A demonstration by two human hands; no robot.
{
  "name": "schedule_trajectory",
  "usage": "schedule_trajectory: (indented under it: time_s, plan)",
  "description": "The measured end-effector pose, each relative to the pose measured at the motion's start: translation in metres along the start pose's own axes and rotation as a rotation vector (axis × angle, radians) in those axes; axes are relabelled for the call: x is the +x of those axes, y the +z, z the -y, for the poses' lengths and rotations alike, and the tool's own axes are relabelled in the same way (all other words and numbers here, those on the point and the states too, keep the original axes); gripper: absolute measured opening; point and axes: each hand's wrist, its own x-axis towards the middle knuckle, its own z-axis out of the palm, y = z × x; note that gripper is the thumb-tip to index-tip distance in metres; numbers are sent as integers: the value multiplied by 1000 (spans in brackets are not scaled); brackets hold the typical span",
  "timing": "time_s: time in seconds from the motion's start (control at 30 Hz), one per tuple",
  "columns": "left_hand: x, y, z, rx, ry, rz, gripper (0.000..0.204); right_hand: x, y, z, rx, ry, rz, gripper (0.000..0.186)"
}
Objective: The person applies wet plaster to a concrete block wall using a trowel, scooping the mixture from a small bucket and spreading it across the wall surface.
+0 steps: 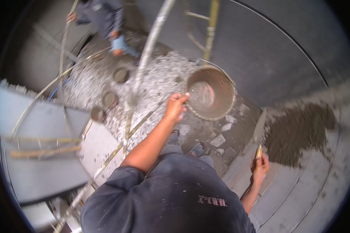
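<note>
My left hand [177, 107] grips the near left rim of a round, mortar-stained bucket [224, 90], thumb over its edge. The bucket is tilted so that its inside shows, with a little grey, wet-looking material at the bottom. Its thin wire handle lies along the far rim. On the right, my right hand [260, 167] is closed round the light wooden handle of a trowel [259, 127]. The trowel's pointed grey blade lies beside a patch of dark wet mortar [301, 134], spread over a pale block surface [276, 190]. Whether the blade touches the mortar I cannot tell.
Bamboo-like scaffold poles [147, 50] cross the left and middle. Several smaller buckets [121, 75] stand on rubble-strewn ground [89, 83]. Another person [105, 19] is at the far left, one hand on a pole. Broken pieces [217, 140] lie near my feet. A dark grey wall [268, 50] rises behind.
</note>
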Motion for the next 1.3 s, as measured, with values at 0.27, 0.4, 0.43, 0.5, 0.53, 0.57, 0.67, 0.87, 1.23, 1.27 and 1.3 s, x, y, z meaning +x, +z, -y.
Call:
schedule_trajectory:
  time_s: [0.27,0.4,0.43,0.5,0.53,0.57,0.67,0.87,1.23,1.27,1.3]
  plan:
    - [56,-63,3,-293,-59,-474,23,-33,-22,-100,-377,509,-7,23]
    - [105,-94,-13,-494,252,-692,39,-22,-21,-99,-430,523,75,17]
    - [106,-92,-17,-498,240,-702,39,-16,-27,-100,-432,498,116,15]
    - [97,-84,-19,-548,192,-754,46,-5,-36,-105,-449,487,154,15]
    - [84,-85,-14,-546,179,-765,46,1,-32,-109,-430,480,156,16]
    - [69,-84,-8,-285,134,-629,47,9,-30,-114,-408,470,145,18]
    - [-16,-71,-6,143,355,-306,46,26,-27,-136,-410,439,165,17]
    - [-147,-88,-105,993,1211,-406,35,45,-12,-167,-515,372,240,21]
    - [-69,-139,-71,1296,840,-478,35,-6,12,28,-695,-477,-403,45]
    - [-70,-136,-70,1342,848,-599,36,-20,3,21,-700,-469,-437,45]
    - [-69,-136,-67,1334,860,-578,36,-38,-5,5,-678,-256,-453,37]
